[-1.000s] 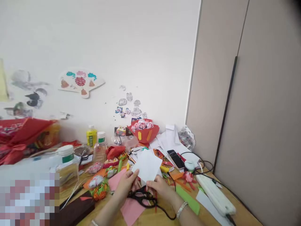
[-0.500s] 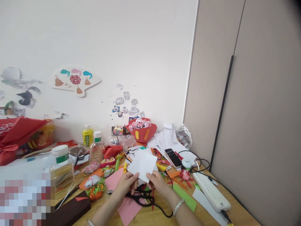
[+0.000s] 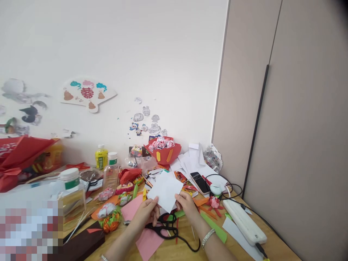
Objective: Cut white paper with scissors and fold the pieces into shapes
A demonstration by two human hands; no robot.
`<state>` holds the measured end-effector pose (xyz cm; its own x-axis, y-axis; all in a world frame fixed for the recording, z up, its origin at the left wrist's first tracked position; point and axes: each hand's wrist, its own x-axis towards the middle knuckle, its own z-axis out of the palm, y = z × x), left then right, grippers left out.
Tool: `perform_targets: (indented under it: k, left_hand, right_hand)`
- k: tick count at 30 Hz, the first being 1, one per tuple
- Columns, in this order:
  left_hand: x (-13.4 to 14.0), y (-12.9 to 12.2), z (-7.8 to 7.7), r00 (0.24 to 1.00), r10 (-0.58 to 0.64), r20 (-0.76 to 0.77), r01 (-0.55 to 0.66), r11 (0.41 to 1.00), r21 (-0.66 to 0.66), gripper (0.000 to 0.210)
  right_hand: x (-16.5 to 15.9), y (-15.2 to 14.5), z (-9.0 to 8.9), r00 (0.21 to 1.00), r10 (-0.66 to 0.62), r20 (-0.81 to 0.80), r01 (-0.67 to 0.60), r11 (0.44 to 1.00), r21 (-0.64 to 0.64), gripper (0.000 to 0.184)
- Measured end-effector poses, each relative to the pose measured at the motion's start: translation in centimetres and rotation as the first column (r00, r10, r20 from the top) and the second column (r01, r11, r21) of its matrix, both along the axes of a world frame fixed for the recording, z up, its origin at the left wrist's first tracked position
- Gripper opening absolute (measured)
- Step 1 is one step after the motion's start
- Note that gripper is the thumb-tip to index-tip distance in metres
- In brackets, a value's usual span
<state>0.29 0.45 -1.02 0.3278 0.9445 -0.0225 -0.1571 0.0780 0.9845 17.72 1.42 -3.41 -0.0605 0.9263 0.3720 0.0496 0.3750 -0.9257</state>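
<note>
A square sheet of white paper [image 3: 165, 192] is held up over the table, one corner pointing down toward me. My left hand [image 3: 149, 211] pinches its lower left edge between thumb and fingers. On the opposite side, my right hand [image 3: 185, 203] grips the right edge, thumb on top. Beneath the hands lie black-handled scissors [image 3: 164, 232], their blades mostly hidden by my left hand and wrist. Pink paper [image 3: 148, 246] lies partly under the scissors. To the right of my right forearm is a green paper strip [image 3: 216, 228].
A phone [image 3: 200, 182] and a white power bank [image 3: 244, 222] with cables lie at right. Behind stands a red paper bouquet [image 3: 163, 150]. Clear jars [image 3: 73, 188], crumpled paper flowers [image 3: 111, 220] and a dark box [image 3: 81, 241] crowd the left. A wall and cabinet bound the table.
My right hand has shifted right and slightly up along the paper's edge, widening the gap between my hands. The sheet has moved slightly right. My left hand stays nearly in place.
</note>
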Motion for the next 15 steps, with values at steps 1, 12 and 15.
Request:
perform_targets:
  k: [1, 12, 15]
  left_hand:
    - [0.0, 0.0, 0.1, 1.000, 0.025, 0.001, -0.025, 0.999, -0.038, 0.044]
    - [-0.2, -0.8, 0.6, 0.971, -0.014, 0.238, 0.049, 0.988, -0.144, 0.057]
    - [-0.1, -1.0, 0.6, 0.971, -0.048, 0.236, 0.086, 0.985, -0.151, 0.056]
  right_hand:
    - [0.0, -0.1, 0.1, 0.998, -0.048, 0.038, 0.047, 0.998, 0.033, 0.036]
    - [-1.6, -2.0, 0.0, 0.577, -0.581, 0.574, 0.059, 0.731, 0.680, 0.027]
    - [-1.7, -2.3, 0.0, 0.532, -0.551, 0.643, -0.004, 0.757, 0.653, 0.026]
